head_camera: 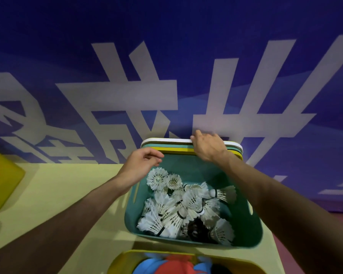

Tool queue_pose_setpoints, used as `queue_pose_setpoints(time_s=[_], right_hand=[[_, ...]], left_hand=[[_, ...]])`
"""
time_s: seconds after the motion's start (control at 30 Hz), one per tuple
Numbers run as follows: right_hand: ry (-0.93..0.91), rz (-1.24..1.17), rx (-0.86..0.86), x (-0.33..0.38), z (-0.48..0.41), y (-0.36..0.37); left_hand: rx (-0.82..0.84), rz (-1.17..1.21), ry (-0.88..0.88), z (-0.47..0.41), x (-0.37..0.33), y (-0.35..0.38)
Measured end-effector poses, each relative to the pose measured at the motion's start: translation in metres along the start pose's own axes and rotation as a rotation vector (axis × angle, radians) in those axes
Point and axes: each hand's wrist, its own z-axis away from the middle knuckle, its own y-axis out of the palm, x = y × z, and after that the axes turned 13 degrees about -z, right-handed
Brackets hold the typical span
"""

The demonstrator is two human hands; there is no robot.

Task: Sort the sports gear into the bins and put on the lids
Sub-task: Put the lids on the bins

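A teal bin (246,232) stands on a yellow surface and holds several white shuttlecocks (178,206). Behind it, three lids (166,144) lean upright against the blue wall: white at the back, then teal, then yellow. My right hand (208,147) grips the top edges of these lids, fingers curled over them. My left hand (142,165) hovers over the bin's far left corner, its fingers loosely curled and holding nothing. At the bottom edge, a yellow bin (127,258) holds red and blue gear (172,265).
The blue wall (166,56) with large white characters rises just behind the lids. A yellow object (2,184) sits at the left edge. The yellow surface (63,184) stretches left of the teal bin; a reddish floor (281,250) shows to the right.
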Motion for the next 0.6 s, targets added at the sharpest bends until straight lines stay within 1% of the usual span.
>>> queue_pose_setpoints(time_s=[0.23, 0.33, 0.5, 0.6], right_hand=[[0.119, -0.108, 0.122, 0.008, -0.008, -0.017], [0.177, -0.227, 0.053, 0.008, -0.015, -0.014], [0.197, -0.25, -0.061, 0.012, -0.017, -0.01], [0.187, -0.206, -0.092, 0.013, -0.013, -0.014]], left_hand=[[-0.016, 0.023, -0.014, 0.002, -0.014, 0.008], [-0.03, 0.016, -0.021, 0.006, -0.016, 0.008], [-0.058, 0.019, -0.033, 0.013, -0.013, 0.0], [-0.088, 0.022, -0.032, 0.017, -0.012, -0.008]])
